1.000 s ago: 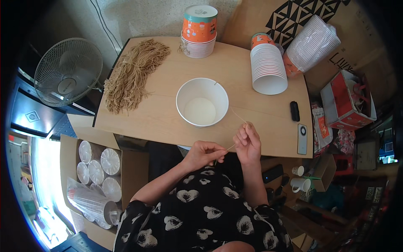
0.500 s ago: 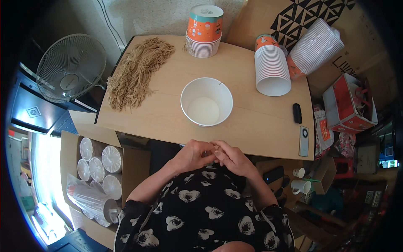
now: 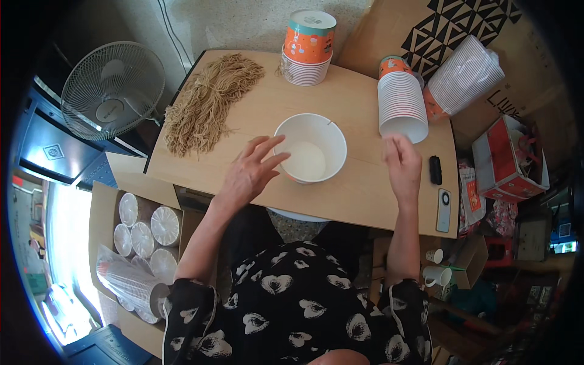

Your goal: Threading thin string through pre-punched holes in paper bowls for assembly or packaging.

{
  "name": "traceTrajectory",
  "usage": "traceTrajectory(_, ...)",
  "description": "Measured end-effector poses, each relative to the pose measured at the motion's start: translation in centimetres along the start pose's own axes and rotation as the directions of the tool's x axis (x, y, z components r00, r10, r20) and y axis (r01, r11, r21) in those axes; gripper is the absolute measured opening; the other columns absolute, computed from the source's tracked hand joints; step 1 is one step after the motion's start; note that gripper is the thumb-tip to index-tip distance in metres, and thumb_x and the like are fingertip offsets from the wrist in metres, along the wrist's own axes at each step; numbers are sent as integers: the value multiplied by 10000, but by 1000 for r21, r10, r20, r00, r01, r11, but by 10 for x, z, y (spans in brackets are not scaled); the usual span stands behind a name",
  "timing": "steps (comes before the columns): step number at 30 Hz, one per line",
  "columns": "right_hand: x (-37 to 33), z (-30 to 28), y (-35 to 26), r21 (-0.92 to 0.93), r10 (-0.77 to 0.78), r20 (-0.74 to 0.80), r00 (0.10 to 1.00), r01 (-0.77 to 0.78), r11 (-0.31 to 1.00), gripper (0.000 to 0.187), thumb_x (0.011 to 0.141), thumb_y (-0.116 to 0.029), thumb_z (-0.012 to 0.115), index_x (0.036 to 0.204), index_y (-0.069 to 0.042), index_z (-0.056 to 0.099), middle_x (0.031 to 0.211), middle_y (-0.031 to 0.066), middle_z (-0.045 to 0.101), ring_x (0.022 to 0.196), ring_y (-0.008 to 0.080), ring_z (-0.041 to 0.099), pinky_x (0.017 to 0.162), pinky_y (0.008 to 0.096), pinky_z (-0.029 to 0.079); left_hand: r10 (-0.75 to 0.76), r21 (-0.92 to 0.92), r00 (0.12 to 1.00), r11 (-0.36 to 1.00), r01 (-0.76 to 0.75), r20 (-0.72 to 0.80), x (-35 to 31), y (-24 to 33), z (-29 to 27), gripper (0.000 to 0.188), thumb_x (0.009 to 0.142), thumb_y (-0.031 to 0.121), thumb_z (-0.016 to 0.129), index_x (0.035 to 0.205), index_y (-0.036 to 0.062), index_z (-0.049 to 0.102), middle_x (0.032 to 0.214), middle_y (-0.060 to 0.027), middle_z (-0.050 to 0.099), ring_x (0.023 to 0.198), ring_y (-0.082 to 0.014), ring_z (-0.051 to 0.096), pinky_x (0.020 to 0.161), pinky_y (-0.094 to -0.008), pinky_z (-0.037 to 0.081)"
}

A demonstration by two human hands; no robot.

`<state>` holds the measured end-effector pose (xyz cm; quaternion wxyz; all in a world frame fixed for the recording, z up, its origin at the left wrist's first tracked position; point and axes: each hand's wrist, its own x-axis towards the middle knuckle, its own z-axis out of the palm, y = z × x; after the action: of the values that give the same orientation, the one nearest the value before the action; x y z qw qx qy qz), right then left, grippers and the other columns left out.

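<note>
Left hand has its fingers loosely spread by the left rim of the white tub mid-table, can't tell if touching. Right hand is curled closed just nearer than the stacked tubs; can't tell what it's gripping, if anything.

On the worktop I watch remotely, a tub stands between left hand and right hand, twine to its left, the rear stack behind it. The right stack sits right of the tub, a bagged stack beyond. A phone occupies the worktop's right front corner. Left of the worktop, I have a fan and, nearer, a carton containing wrapped stacks.
</note>
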<state>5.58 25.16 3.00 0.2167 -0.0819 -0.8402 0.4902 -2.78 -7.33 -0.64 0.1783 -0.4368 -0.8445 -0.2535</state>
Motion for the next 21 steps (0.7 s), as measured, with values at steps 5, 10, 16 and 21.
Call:
traceTrajectory(5,0,48,-62,248,-345,6,939,333,910,231,1019,-101,578,1227,0,593,854,57,676,815,110,652,761,268,534,-8,-370,998,928,33,67,3,-10,10,193,869,88,718,1056,47,691,1266,-118,648,1120,-304,636,905,-399,557)
traceTrajectory(10,-35,85,-56,333,-254,229,940,169,927,248,985,-80,639,1198,11,549,909,116,735,814,174,716,737,292,567,-337,-550,910,725,414,241,5,-5,-1,127,941,60,669,1032,-28,660,882,-135,718,784,-227,709,746,-332,564)
traceTrajectory(16,-60,104,-29,163,-153,212,965,120,979,184,983,-26,629,1133,63,571,952,160,749,811,150,724,729,269,577,-388,-654,908,647,392,161,2,4,5,129,941,58,673,1033,-32,670,830,-119,726,747,-149,703,707,-303,568)
traceTrajectory(21,-71,118,-19,85,-197,54,979,192,978,76,956,-9,668,1001,46,640,815,99,734,719,117,712,622,244,560,-436,-654,895,650,386,95,5,17,11,122,930,63,687,1008,-33,687,815,-129,739,727,-141,715,669,-298,571)
